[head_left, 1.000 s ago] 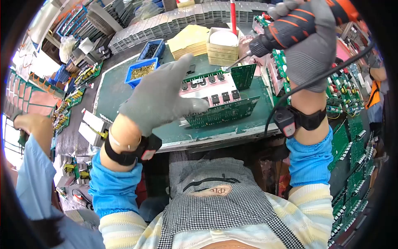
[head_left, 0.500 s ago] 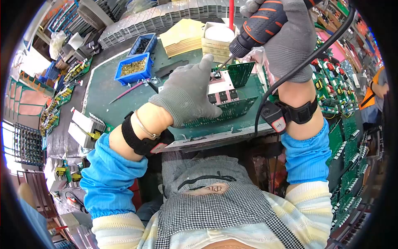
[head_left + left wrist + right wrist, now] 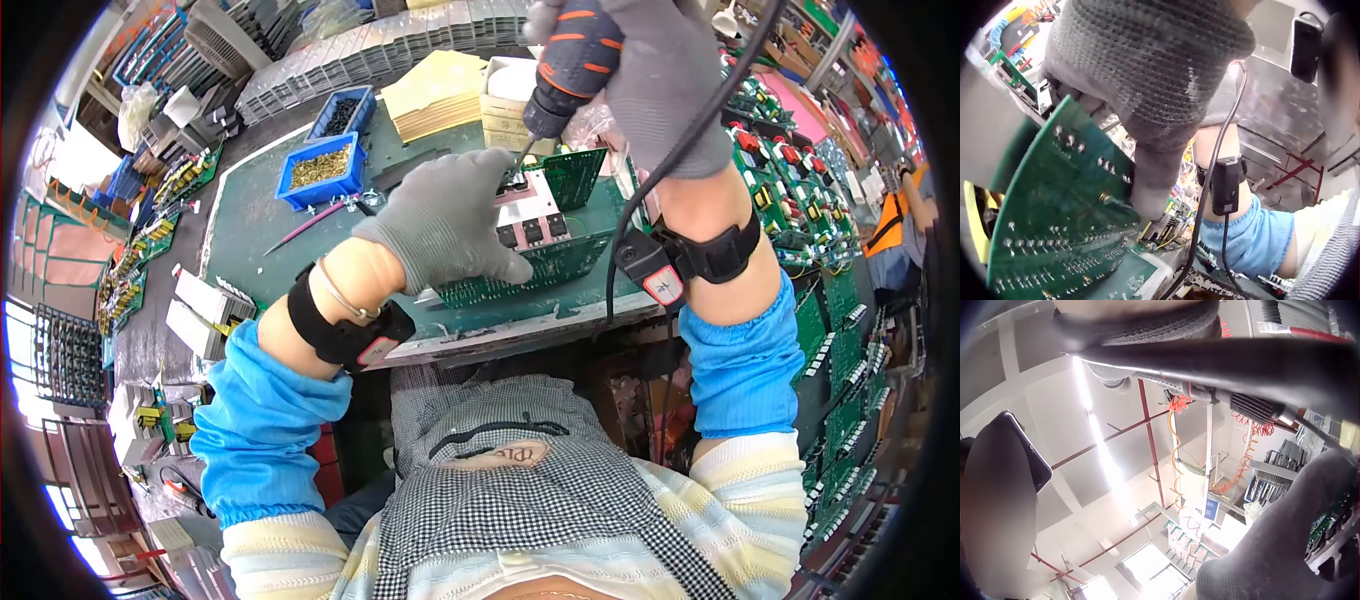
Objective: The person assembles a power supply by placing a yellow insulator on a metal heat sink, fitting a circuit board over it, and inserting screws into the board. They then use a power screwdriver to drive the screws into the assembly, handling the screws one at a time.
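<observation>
A green circuit board assembly point(image 3: 540, 266) stands on the bench, with a pale plate point(image 3: 527, 208) carrying black transistors between its upright boards. My gloved left hand point(image 3: 435, 215) holds its left end. In the left wrist view the thumb presses on the green board's point(image 3: 1060, 200) soldered face, and the other fingers reach over the top edge. My gloved right hand point(image 3: 665, 95) grips a black and orange power screwdriver point(image 3: 575, 65) above the assembly. Its bit slants down to the transistor row close by my left fingertips; the left hand hides that row's far end.
Left of the assembly stand a blue tray point(image 3: 340, 190) of brass-coloured screws and another blue tray point(image 3: 366, 112) of dark parts. Yellow sheets point(image 3: 435, 95) and a box point(image 3: 505, 118) stand behind. A black cable point(image 3: 690, 140) hangs across my right forearm. Populated boards point(image 3: 775, 205) crowd the right.
My left hand has come down from above the assembly and taken hold of it. The right hand has brought the screwdriver left and down, tilting it steeper, with its bit at the transistors.
</observation>
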Action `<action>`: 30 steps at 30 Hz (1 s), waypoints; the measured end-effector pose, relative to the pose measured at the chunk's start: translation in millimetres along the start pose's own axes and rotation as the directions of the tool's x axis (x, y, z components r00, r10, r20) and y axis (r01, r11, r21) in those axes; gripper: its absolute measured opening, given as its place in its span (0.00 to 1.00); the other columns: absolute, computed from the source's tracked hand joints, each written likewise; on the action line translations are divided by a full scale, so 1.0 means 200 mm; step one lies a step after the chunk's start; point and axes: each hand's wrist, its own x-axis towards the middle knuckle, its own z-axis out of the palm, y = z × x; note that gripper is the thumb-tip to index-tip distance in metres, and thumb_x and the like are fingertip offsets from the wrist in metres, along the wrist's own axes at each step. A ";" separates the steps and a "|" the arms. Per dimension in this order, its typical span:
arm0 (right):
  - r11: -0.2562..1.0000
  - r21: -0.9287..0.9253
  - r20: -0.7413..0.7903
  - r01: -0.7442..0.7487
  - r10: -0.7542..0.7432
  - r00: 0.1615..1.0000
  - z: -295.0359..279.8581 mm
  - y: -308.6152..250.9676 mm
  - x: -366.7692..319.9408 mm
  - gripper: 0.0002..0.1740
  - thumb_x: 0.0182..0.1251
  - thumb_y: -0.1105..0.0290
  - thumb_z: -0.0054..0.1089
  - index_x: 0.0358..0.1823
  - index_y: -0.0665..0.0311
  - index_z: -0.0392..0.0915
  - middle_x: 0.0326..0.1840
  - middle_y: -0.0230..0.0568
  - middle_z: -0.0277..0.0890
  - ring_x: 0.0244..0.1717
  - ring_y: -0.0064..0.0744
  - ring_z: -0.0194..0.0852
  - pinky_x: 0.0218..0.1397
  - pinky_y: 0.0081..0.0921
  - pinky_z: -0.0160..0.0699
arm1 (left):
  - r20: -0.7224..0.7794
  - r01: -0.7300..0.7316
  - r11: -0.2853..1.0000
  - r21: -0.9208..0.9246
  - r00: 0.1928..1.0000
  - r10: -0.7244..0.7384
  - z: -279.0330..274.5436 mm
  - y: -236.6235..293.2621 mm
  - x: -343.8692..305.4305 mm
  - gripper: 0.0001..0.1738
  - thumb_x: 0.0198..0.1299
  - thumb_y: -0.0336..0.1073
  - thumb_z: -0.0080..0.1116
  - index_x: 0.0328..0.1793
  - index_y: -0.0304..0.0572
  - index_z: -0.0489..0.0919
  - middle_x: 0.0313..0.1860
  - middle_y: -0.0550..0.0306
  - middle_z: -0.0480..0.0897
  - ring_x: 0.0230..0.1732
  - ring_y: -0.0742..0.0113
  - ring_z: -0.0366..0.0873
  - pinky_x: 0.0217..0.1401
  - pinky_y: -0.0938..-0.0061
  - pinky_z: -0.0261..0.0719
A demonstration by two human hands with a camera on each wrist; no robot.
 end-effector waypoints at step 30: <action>0.999 -0.039 0.085 -0.015 0.018 0.996 0.11 0.02 0.06 0.13 0.69 0.60 0.68 0.35 0.60 0.76 0.20 0.25 0.69 0.15 0.16 0.64 0.17 0.17 0.62 | 0.034 0.310 0.783 -0.539 0.937 -0.347 0.04 -0.05 0.07 0.14 0.65 0.35 0.65 0.55 0.39 0.88 0.36 0.51 0.89 0.32 0.71 0.85 0.40 0.71 0.86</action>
